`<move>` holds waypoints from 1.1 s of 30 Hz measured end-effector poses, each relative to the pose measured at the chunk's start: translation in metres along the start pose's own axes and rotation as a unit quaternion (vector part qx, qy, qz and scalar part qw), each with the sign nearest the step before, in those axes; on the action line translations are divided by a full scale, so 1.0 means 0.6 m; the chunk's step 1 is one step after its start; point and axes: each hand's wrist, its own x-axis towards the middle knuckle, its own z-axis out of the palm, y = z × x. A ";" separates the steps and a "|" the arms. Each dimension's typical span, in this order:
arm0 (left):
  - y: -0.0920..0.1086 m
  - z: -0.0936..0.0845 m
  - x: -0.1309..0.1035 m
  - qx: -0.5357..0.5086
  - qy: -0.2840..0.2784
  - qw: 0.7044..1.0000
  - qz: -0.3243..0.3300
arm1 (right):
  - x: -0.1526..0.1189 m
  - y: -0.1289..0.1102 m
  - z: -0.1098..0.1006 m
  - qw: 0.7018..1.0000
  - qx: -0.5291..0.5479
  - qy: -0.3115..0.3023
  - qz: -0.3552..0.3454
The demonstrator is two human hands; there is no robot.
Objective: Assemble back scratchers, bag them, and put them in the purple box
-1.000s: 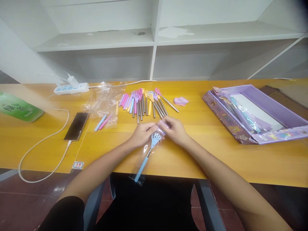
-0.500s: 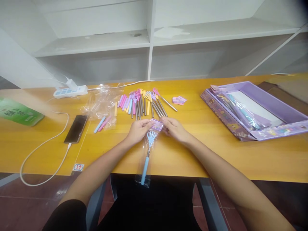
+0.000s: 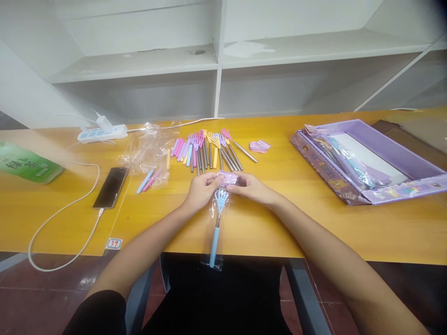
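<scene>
A light-blue back scratcher point(image 3: 215, 242) lies in a clear plastic bag point(image 3: 223, 218), its clawed head toward the far side and its handle end reaching past the table edge. A small purple printed card point(image 3: 227, 178) sits at the top of the bag. My left hand point(image 3: 202, 190) pinches the card's left side together with the bag's top. With thumb and fingers, my right hand point(image 3: 249, 186) grips the right side of the same card. Just beyond my hands lie several back scratchers point(image 3: 209, 146) with metal rods and coloured claw heads.
Loose coloured handles point(image 3: 145, 181) and crumpled clear bags point(image 3: 146, 146) lie at the left. A phone point(image 3: 111, 187) on a charging cable, a power strip point(image 3: 103, 134) and a green bottle point(image 3: 31, 163) stand further left. Printed cards point(image 3: 259, 146) and a purple box point(image 3: 330, 174) with bagged items are on the right.
My right thumb has moved left onto the lower front of the card. The bagged back scratcher's handle end has swung slightly to the right.
</scene>
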 end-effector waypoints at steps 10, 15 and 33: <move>0.007 -0.012 0.002 -0.007 0.085 0.996 0.004 | -0.020 -0.042 0.031 0.986 -0.058 -0.148 0.050; 0.016 -0.011 0.005 -0.088 0.163 0.982 0.044 | -0.056 0.002 0.135 0.999 -0.035 0.000 0.030; -0.001 0.013 -0.010 -0.150 0.030 0.986 -0.072 | -0.214 -0.029 -0.449 0.680 -0.585 0.330 0.294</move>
